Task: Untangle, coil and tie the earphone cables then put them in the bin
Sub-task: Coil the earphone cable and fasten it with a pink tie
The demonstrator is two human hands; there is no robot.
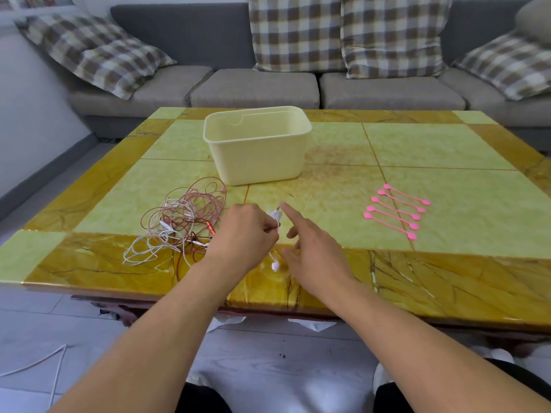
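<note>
A tangled heap of pink, white and dark red earphone cables [182,225] lies on the table at the near left. My left hand [244,234] grips a white earphone cable [274,216] just right of the heap; two earbuds [275,265] hang below the hand. My right hand [310,248] hovers beside it, index finger stretched toward the cable's top end, the other fingers loosely bent and holding nothing. An empty cream plastic bin [259,150] stands behind the hands. Several pink cable ties [396,211] lie in a row at the right.
The yellow and green marble-patterned table [432,150] has its near edge right under my forearms. A grey sofa [256,87] with checked cushions runs behind it. A loose white cable [44,362] lies on the floor at the lower left.
</note>
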